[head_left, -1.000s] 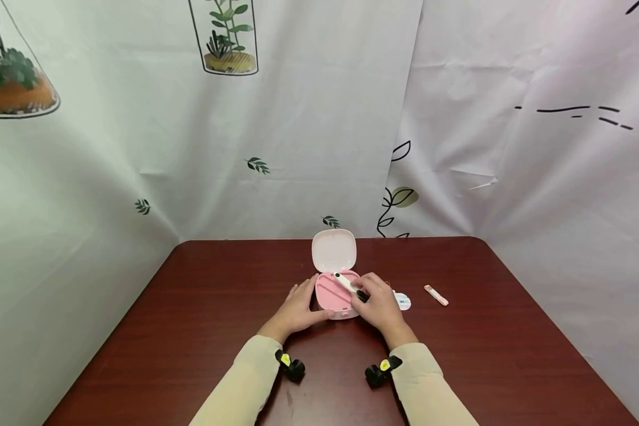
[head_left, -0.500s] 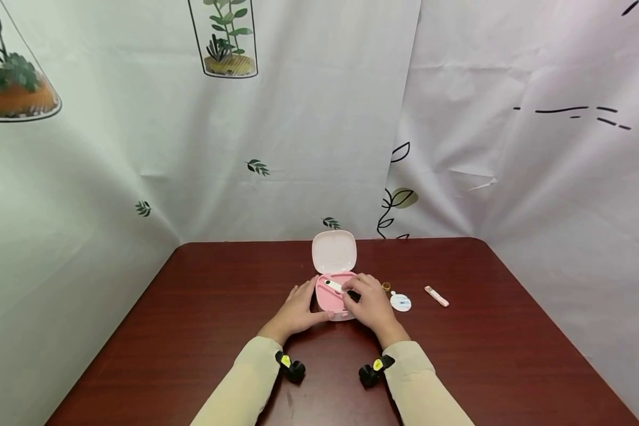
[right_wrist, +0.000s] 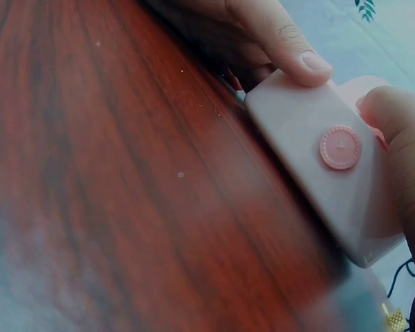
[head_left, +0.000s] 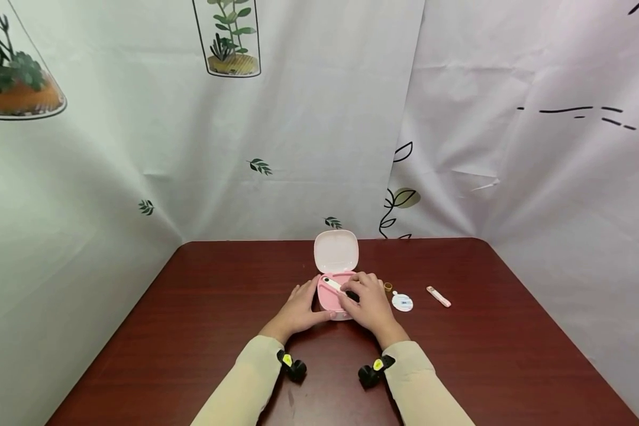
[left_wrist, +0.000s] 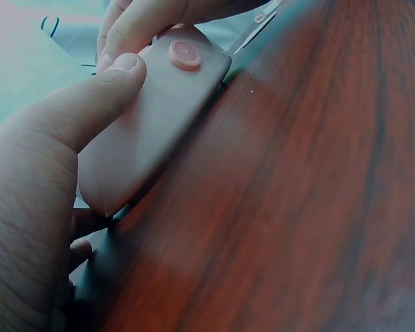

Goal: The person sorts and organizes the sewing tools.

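A small pink case (head_left: 342, 317) stands on the table with its pale lid (head_left: 336, 251) raised. My left hand (head_left: 297, 310) grips the case's left side, the thumb across the front top edge, as the left wrist view shows. Over the case's right part, my right hand (head_left: 371, 302) pinches a slim white stick (head_left: 332, 284) with a black end. It slants across the pink inside, its white end toward the back left; whether it touches the bottom I cannot tell. A round pink button (right_wrist: 341, 146) shows on the front wall in the right wrist view.
Right of the case lie a gold thimble-like ring (head_left: 387, 287), a white round disc (head_left: 402, 302) with a small tab and, farther right, a short pale pink stick (head_left: 438, 296). A printed cloth wall (head_left: 298, 118) hangs behind the brown table (head_left: 234, 284).
My right hand has moved left with the white stick, which now lies farther left in the case. The ring and whole disc have come into sight. My left hand has stayed on the case.
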`<action>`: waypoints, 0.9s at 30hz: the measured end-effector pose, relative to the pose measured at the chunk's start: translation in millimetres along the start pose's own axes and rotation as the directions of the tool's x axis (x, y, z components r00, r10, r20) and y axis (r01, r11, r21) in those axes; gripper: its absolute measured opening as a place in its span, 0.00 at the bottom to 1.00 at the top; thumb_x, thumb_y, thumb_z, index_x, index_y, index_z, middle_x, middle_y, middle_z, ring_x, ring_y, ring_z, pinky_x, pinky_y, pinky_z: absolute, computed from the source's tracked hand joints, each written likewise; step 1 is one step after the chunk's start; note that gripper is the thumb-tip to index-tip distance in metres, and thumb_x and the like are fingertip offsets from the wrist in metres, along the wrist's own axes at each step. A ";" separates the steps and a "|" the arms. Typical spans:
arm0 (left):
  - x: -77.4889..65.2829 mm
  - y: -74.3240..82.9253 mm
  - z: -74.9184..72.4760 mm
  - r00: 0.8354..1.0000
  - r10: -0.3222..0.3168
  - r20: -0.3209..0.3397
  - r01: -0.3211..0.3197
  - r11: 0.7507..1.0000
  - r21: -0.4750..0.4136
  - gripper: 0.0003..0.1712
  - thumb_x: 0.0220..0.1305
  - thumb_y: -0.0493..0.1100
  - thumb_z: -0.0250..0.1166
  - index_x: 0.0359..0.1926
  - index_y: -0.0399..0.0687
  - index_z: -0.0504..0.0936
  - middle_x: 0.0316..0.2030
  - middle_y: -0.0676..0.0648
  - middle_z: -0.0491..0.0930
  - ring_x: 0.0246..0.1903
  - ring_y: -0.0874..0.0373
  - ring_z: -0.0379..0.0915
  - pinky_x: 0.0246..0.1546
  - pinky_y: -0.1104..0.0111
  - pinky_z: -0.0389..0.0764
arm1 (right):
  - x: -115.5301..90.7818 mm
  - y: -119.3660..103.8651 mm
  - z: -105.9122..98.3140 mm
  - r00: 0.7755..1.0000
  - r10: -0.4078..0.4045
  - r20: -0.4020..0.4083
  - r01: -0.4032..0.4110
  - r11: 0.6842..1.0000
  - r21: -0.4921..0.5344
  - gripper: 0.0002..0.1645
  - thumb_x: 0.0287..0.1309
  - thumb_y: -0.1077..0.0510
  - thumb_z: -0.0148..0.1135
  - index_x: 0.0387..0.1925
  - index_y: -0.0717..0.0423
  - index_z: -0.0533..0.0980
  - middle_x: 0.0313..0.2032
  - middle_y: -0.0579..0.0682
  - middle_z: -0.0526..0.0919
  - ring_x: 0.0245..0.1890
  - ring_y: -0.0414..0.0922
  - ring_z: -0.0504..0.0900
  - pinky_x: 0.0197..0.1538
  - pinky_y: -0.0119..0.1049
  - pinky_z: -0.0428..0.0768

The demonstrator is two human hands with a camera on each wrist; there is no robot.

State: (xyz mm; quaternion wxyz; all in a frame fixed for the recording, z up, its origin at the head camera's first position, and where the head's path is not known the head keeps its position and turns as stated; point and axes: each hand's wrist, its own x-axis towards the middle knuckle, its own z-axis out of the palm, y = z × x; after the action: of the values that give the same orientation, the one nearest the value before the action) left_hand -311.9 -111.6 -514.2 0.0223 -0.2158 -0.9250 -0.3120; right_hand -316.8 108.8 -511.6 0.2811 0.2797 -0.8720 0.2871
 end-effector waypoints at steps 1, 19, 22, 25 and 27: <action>0.0 0.0 -0.1 1.000 -0.005 0.001 0.005 1.000 0.004 0.61 0.57 0.70 0.67 0.79 0.42 0.52 0.76 0.41 0.58 0.75 0.43 0.53 0.76 0.47 0.45 | -0.3 1.3 0.6 1.000 -0.005 -0.010 0.005 1.000 0.009 0.08 0.59 0.50 0.70 0.38 0.48 0.85 0.42 0.48 0.80 0.43 0.50 0.73 0.47 0.49 0.69; 0.0 -1.7 1.2 1.000 -0.009 0.009 0.009 1.000 -0.015 0.60 0.60 0.66 0.67 0.80 0.41 0.50 0.76 0.39 0.57 0.75 0.43 0.52 0.76 0.48 0.44 | -11.5 54.4 -27.2 0.950 0.279 -0.137 -0.271 0.960 0.075 0.18 0.56 0.56 0.71 0.49 0.55 0.82 0.49 0.56 0.81 0.50 0.58 0.74 0.55 0.59 0.69; 0.6 -3.1 1.5 1.000 -0.001 0.009 0.001 1.000 -0.012 0.59 0.61 0.66 0.66 0.80 0.40 0.50 0.76 0.38 0.57 0.75 0.44 0.52 0.76 0.48 0.45 | -13.1 60.4 -30.0 0.938 0.336 -0.085 -0.333 0.942 0.043 0.19 0.57 0.55 0.69 0.50 0.54 0.82 0.50 0.57 0.81 0.53 0.59 0.73 0.58 0.60 0.66; 0.8 -3.6 1.6 1.000 -0.004 0.009 0.004 1.000 -0.008 0.59 0.61 0.66 0.66 0.80 0.41 0.50 0.76 0.38 0.57 0.75 0.44 0.52 0.76 0.48 0.45 | -13.8 64.0 -32.5 0.919 0.391 -0.045 -0.391 0.920 0.008 0.18 0.57 0.56 0.68 0.50 0.54 0.82 0.50 0.56 0.81 0.55 0.60 0.72 0.59 0.60 0.65; 0.6 -3.4 1.3 1.000 -0.009 0.013 0.009 1.000 -0.004 0.59 0.61 0.67 0.66 0.80 0.41 0.50 0.76 0.38 0.57 0.76 0.44 0.52 0.76 0.48 0.44 | -13.7 65.0 -34.1 0.906 0.423 -0.028 -0.424 0.906 -0.011 0.18 0.57 0.56 0.68 0.50 0.54 0.82 0.49 0.56 0.82 0.55 0.60 0.72 0.60 0.60 0.64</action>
State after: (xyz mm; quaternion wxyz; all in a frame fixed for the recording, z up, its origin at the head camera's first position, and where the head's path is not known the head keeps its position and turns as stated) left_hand -313.7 -113.1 -517.0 0.0144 -0.2135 -0.9254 -0.3127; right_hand -338.3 179.8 -519.7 0.2252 0.0780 -0.9106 0.3375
